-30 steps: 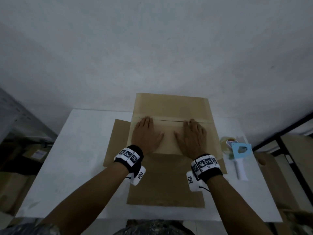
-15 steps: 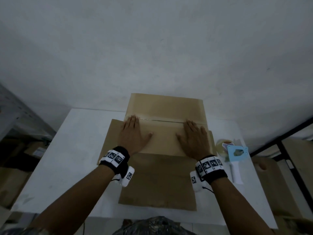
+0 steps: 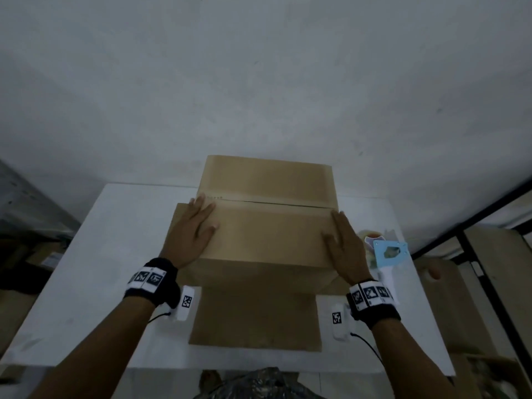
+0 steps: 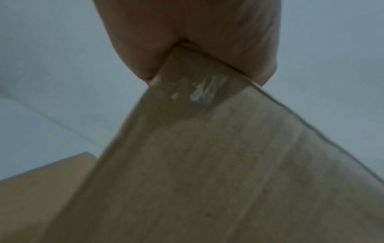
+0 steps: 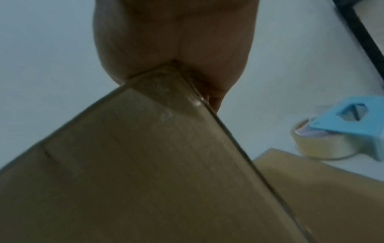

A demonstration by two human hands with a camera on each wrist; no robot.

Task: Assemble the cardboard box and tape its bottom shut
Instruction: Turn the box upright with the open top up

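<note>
Tape dispenser [image 3: 388,254] lies on table [image 3: 109,254] just right of cardboard box [image 3: 267,234]. Left hand [image 3: 193,234] and right hand [image 3: 345,249] press flat, fingers straight — flaps folded shut; contents unseen.

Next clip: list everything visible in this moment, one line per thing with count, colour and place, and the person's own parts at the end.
cardboard box: one, brown, middle of the table, top flaps folded shut with a seam across, one flap lying flat toward the person.
tape dispenser: one, light blue with a white handle and a clear tape roll, on the table right of the box.
table: one, white, under everything.
wall: one, pale grey, behind the table.
wrist bands: two, black with black-and-white markers, one on each wrist.
left hand: flat on the left end of the near top flap.
right hand: flat on the right end of the same flap.
</note>
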